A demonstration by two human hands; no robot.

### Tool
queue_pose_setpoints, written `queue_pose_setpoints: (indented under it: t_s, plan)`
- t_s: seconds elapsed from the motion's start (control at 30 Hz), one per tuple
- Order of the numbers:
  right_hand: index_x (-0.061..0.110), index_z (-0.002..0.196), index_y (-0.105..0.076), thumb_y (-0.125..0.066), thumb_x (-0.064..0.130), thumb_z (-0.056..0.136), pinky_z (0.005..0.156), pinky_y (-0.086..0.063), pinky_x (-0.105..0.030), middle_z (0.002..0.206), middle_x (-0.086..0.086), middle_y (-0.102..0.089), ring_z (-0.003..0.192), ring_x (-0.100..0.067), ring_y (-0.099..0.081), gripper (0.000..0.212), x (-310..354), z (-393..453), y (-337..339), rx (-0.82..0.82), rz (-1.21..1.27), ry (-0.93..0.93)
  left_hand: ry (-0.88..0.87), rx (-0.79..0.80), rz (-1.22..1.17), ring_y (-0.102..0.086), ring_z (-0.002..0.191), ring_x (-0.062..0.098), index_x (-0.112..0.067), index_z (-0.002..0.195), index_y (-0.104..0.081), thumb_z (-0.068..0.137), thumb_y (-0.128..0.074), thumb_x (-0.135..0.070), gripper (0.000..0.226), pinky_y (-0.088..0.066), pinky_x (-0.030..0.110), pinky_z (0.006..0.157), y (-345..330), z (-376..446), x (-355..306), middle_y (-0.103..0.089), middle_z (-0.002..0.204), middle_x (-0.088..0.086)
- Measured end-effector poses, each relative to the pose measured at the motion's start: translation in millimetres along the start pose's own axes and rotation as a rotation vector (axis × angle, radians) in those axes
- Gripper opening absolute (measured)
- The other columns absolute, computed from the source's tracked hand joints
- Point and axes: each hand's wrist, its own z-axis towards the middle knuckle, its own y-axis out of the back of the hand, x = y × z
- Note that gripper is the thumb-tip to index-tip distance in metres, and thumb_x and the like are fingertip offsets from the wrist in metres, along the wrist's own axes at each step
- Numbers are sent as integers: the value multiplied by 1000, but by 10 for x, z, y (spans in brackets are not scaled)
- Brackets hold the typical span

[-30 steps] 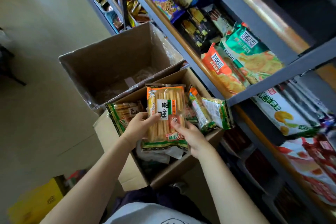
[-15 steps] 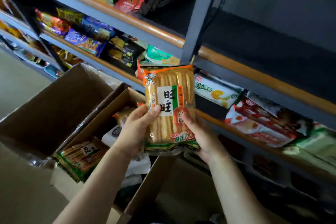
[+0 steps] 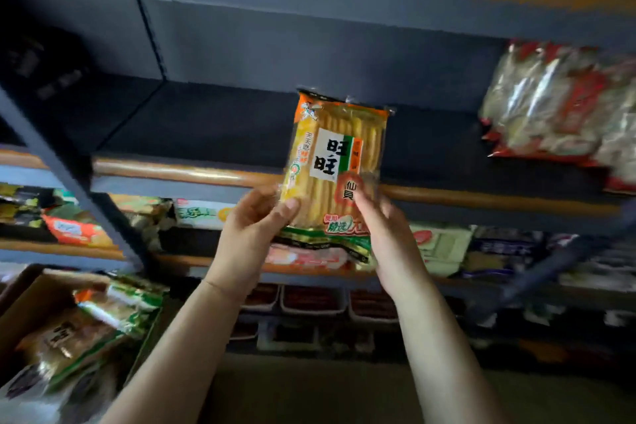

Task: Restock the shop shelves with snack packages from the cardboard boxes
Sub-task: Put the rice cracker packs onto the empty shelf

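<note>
Both hands grasp the rice cracker packet (image 3: 335,165) by its lower corners, left hand (image 3: 251,234) and right hand (image 3: 385,234), holding it upright, long axis vertical, just before the dark shelf's (image 3: 206,120) front edge.

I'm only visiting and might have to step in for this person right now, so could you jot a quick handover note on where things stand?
Left hand and right hand: both grip the lower end of one rice cracker pack, held upright in front of the dark shelf.
Stock: more packs sit in the cardboard box at lower left. Red-and-clear bags already lie at the right of that shelf.
Done: one pack lifted out.
Left: set it on the bare stretch of shelf, then continue from the box.
</note>
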Motion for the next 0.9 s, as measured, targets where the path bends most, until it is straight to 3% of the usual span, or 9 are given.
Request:
queue_pose_setpoints:
  t_s: [0.13,0.23,0.3,0.4,0.5,0.6,0.67,0.8,0.9]
  plan:
    - [21,118,-59,-70,26,91,81,-48,-21,109,8,-70,94,0,-68,30,117,189,864,-72,23,126,-49,6,82,-73,96,22,-6,115,-67,91,-71,-15,26,-60,34,87,-916,212,4,-77,104,9]
    - [19,117,-59,-71,25,91,80,-47,-18,110,6,-67,98,-6,-64,29,209,422,1445,-172,-157,274,-83,56,194,-74,91,16,-9,113,-69,89,-75,-14,25,-58,22,77,-1520,393,13,-77,98,3]
    - [19,124,-58,-68,26,92,78,-41,-9,116,3,-61,99,-8,-57,33,292,609,1745,-272,-317,353,-115,78,315,-73,89,15,-12,108,-71,86,-80,-15,24,-57,24,77,-1843,569,15,-77,94,-1]
    - [19,134,-55,-64,27,96,82,-35,-14,123,-3,-55,102,-7,-47,40,449,873,2042,-347,-463,407,-199,65,509,-71,88,14,-15,101,-75,84,-81,-21,19,-56,31,82,-2227,878,2,-76,94,-4]
    - [15,136,-54,-59,26,99,76,-34,-14,119,-1,-56,101,-11,-52,38,604,1130,2174,-357,-537,387,-221,68,546,-68,86,14,-21,95,-73,87,-78,-20,10,-54,30,80,-2506,1183,-14,-73,90,-6]
    - [15,124,-58,-57,34,98,77,-45,-28,109,-1,-61,97,-18,-60,32,675,1446,2195,-332,-578,343,-197,61,578,-67,93,18,-16,111,-71,89,-75,-17,22,-53,30,78,-2695,1555,16,-73,104,2]
    - [17,119,-58,-56,36,96,70,-46,-28,104,1,-63,93,-19,-62,30,715,1630,2153,-311,-572,325,-209,42,632,-68,97,19,-15,119,-70,89,-74,-21,31,-55,32,79,-2770,1833,41,-73,112,3]
    - [14,134,-42,-58,37,95,64,-35,-23,112,3,-48,90,-10,-48,48,782,1929,2082,-226,-494,235,-226,38,741,-65,109,27,-15,127,-65,90,-74,-28,41,-55,38,91,-2837,2261,69,-69,120,7]
    - [17,117,-54,-61,36,93,71,-39,-27,105,2,-55,96,-16,-56,31,788,2209,2109,-210,-338,161,-232,43,753,-64,112,29,-17,130,-59,90,-73,-25,43,-54,39,94,-2847,2493,158,-66,123,8]
